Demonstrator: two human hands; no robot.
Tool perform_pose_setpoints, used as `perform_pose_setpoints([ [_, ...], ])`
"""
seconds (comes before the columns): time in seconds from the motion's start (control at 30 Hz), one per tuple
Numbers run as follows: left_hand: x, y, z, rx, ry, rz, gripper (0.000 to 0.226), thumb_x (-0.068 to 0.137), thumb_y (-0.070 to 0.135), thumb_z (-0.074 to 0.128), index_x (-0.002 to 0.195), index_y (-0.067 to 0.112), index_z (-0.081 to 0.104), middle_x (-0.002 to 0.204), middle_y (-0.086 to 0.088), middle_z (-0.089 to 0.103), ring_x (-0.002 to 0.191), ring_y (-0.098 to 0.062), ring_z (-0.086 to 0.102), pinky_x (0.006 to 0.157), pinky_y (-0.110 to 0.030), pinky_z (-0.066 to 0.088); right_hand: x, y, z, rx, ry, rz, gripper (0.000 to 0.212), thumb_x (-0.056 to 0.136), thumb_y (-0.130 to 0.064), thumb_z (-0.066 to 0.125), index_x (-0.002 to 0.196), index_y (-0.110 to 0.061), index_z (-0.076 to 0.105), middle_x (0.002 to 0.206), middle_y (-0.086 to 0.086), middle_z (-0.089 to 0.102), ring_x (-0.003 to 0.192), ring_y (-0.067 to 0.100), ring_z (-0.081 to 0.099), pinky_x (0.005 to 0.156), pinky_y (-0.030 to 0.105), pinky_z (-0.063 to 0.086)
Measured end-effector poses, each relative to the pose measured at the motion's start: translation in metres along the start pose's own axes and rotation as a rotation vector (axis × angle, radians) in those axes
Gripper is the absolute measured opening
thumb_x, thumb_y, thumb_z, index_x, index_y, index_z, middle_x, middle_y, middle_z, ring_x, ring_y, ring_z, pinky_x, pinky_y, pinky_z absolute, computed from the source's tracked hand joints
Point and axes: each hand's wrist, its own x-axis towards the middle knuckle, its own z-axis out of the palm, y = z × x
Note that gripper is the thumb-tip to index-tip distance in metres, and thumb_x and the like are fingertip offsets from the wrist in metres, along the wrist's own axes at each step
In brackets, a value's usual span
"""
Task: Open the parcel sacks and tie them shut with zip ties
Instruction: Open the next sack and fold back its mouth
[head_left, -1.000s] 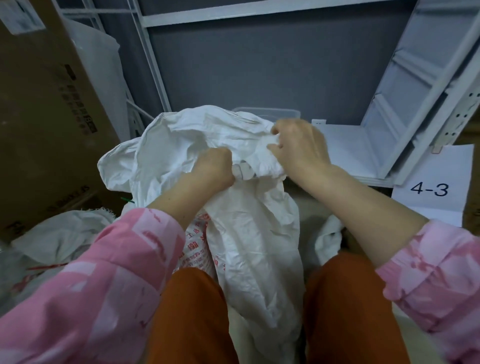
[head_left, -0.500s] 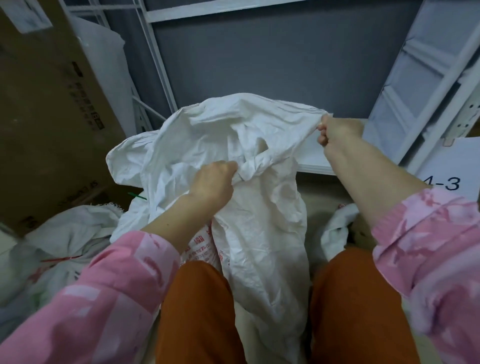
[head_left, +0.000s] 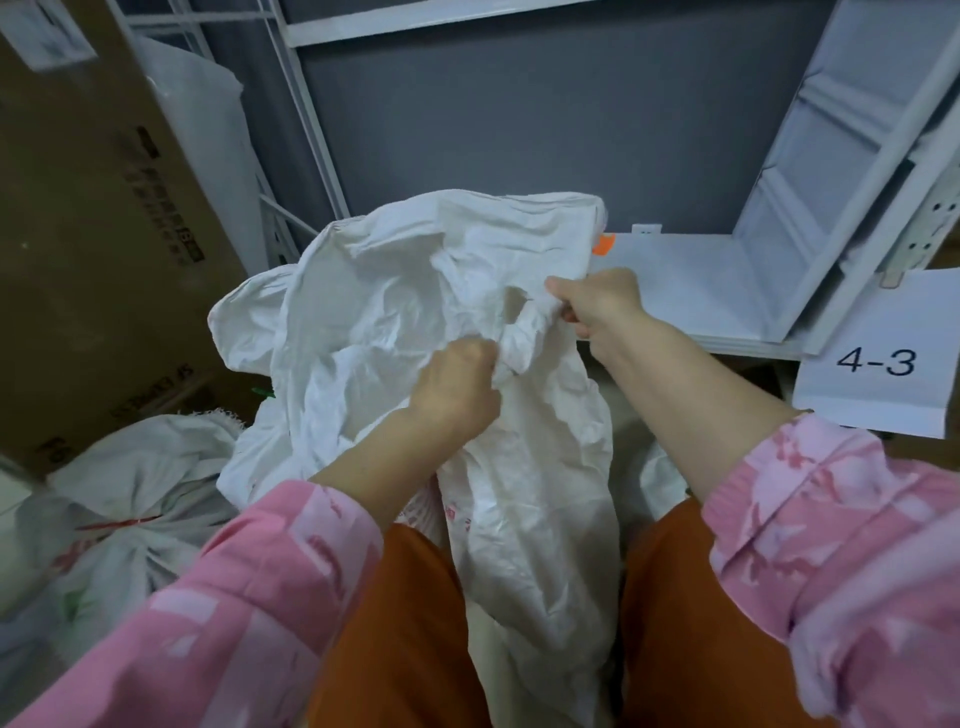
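Both hands are bunched into the neck of the white sack (head_left: 519, 467) that stands between the person's knees. The left hand (head_left: 457, 387) has its fingers curled tight around a gathered twist of the fabric, and the right hand (head_left: 597, 304), just up and to the right of that twist, pinches another fold of the mouth.

What could go wrong from here, I reckon: the woven material looks slippery and only lightly bunched, so if either hand eases off, the gather probably falls open and the neck needs collecting again. Also no zip tie shows in either hand, so one hand likely has to let go to fetch one, and that's the risky bit. The loose upper flap is big and floppy and could get caught in the bunch, leaving a gap.

The sack itself is crumpled white woven plastic, pretty limp, with faint red print low on its front. Its top billows up and away from the person above the hands, rumpled all over, and it doesn't look very full from here.

Left of the sack, a tied sack (head_left: 130, 499) sits cinched with a red tie (head_left: 119, 522). Further left stands a cardboard box (head_left: 93, 234). Right of the sack hangs a paper label (head_left: 878, 358) reading 4-3, under the white shelf (head_left: 691, 280).
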Motion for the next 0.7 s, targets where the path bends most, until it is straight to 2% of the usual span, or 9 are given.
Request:
perform_pose_setpoints([
  [0.1,-0.001,0.009,-0.016,-0.246,-0.270,-0.008,0.031,0.077,0.034,0.075,0.073,0.009,0.057,0.074,0.000,0.059,0.070,-0.014,0.056,0.058,-0.023,0.042,0.005,0.001,-0.011,-0.059,-0.074,-0.053,0.016,0.085,-0.009,0.062,0.071,-0.006,0.055,0.074,0.008,0.053,0.056,0.014,0.045,0.040,0.019,0.030],
  [0.17,0.011,0.003,-0.034,-0.336,-0.089,-0.073,0.033,0.079,0.040,0.073,0.088,0.009,0.067,0.088,-0.002,0.067,0.079,-0.014,0.062,0.066,-0.025,0.045,0.004,0.002,-0.019,-0.108,-0.169,-0.084,0.010,0.085,-0.007,0.059,0.089,-0.001,0.066,0.081,0.009,0.056,0.064,0.016,0.046,0.045,0.021,0.030],
  [0.27,0.037,-0.010,-0.058,-0.126,0.337,-0.084,0.039,0.086,0.029,0.067,0.121,0.014,0.058,0.129,-0.001,0.052,0.114,-0.022,0.053,0.091,-0.031,0.041,0.002,0.006,-0.027,-0.125,-0.334,-0.141,0.015,0.086,-0.002,0.058,0.075,-0.011,0.064,0.079,0.004,0.059,0.063,0.012,0.044,0.046,0.018,0.030],
  [0.33,0.050,-0.010,-0.069,-0.012,0.359,-0.011,0.051,0.088,0.025,0.064,0.135,0.017,0.045,0.143,0.002,0.039,0.120,-0.024,0.050,0.097,-0.037,0.041,0.000,0.009,-0.031,-0.126,-0.433,-0.179,0.020,0.086,-0.001,0.059,0.072,-0.014,0.062,0.079,0.004,0.060,0.061,0.011,0.044,0.049,0.019,0.029],
  [0.4,0.061,-0.006,-0.074,0.017,0.271,0.038,0.053,0.089,0.026,0.063,0.137,0.019,0.044,0.144,0.003,0.039,0.122,-0.024,0.048,0.098,-0.038,0.041,-0.003,0.011,-0.036,-0.114,-0.519,-0.192,0.018,0.087,0.000,0.059,0.074,-0.012,0.064,0.078,0.005,0.061,0.058,0.010,0.046,0.047,0.016,0.034],
  [0.43,0.065,-0.004,-0.075,0.017,0.216,0.047,0.047,0.089,0.027,0.062,0.133,0.020,0.050,0.138,0.001,0.047,0.119,-0.025,0.050,0.096,-0.037,0.043,-0.004,0.012,-0.039,-0.119,-0.552,-0.195,0.016,0.087,0.001,0.059,0.076,-0.010,0.064,0.078,0.006,0.061,0.058,0.010,0.047,0.047,0.015,0.036],
  [0.5,0.068,0.000,-0.077,0.013,0.125,0.071,0.024,0.090,0.029,0.060,0.109,0.017,0.066,0.102,-0.002,0.063,0.097,-0.025,0.058,0.080,-0.031,0.047,-0.004,0.014,-0.046,-0.122,-0.604,-0.190,0.007,0.087,0.001,0.059,0.083,-0.003,0.063,0.081,0.010,0.059,0.060,0.011,0.045,0.050,0.016,0.034],
  [0.6,0.068,-0.003,-0.088,-0.250,-0.086,0.033,0.029,0.092,0.027,0.060,0.071,0.008,0.063,0.058,-0.001,0.042,0.052,-0.015,0.039,0.047,-0.020,0.032,0.002,0.020,-0.062,-0.043,-0.611,-0.124,0.009,0.088,0.001,0.056,0.083,-0.003,0.063,0.079,0.007,0.060,0.064,0.012,0.045,0.056,0.019,0.032],
  [0.7,0.067,-0.017,-0.106,-0.690,-0.460,-0.169,0.027,0.093,0.023,0.059,0.069,0.014,0.050,0.046,0.006,0.026,0.038,-0.006,0.022,0.037,-0.016,0.020,0.005,0.023,-0.080,0.063,-0.640,-0.029,0.013,0.089,-0.003,0.056,0.093,-0.009,0.067,0.090,0.005,0.065,0.078,0.015,0.054,0.071,0.023,0.039],
])
